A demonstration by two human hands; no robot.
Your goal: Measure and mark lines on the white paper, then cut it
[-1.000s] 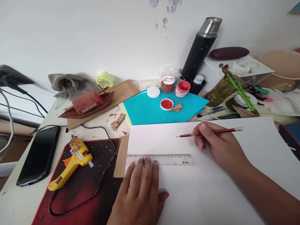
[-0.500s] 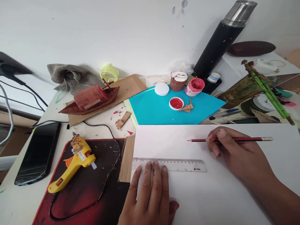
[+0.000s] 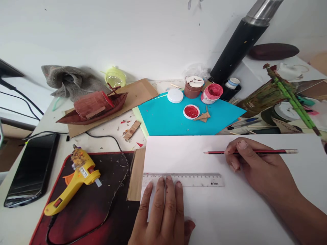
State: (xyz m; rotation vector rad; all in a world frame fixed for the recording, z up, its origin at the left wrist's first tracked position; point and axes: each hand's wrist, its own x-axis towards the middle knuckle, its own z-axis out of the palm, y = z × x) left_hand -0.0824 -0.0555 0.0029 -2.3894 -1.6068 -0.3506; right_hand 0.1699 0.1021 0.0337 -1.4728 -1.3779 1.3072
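A clear plastic ruler (image 3: 196,180) lies level across a large white sheet of paper (image 3: 204,207), close to its left edge. The fingertips of my left hand (image 3: 163,214) press on the ruler's left half, stretched out and flat. Over the right part of the sheet, my right hand (image 3: 252,163) pinches a red and black pencil (image 3: 270,151). Its sharpened tip points left, above the ruler's right end and apart from it; whether it touches the paper I cannot tell.
Left of the paper, a yellow glue gun (image 3: 74,180) rests on a dark mat (image 3: 102,211), near a phone (image 3: 33,166). Behind are a red-brown model boat (image 3: 94,107) on cardboard (image 3: 143,90), open paint pots (image 3: 212,93) on blue paper (image 3: 163,119), and a black tube (image 3: 237,51).
The view has shifted slightly, so the phone, glue gun and boat appear further left. Both hands, the ruler and the pencil keep nearly the same places.
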